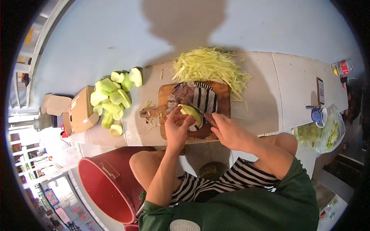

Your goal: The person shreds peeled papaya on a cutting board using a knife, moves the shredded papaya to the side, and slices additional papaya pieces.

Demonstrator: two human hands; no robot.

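My left hand is closed on a peeled pale-green fruit piece, thumb and fingers at its near-left side. My right hand grips a knife by its brown handle; most of the blade cannot be made out beside the fruit. Both hands are over a wooden cutting board with a handle at its left. On the board, under the fruit, lies a crumpled striped cloth. A large heap of pale-green shreds lies behind the board, some spilling onto its far edge.
Several peeled green fruit pieces are piled at the left, beside a cardboard box. A phone, a blue-and-white mug and a plastic bag are at the right. Below the counter's left stands a red bucket.
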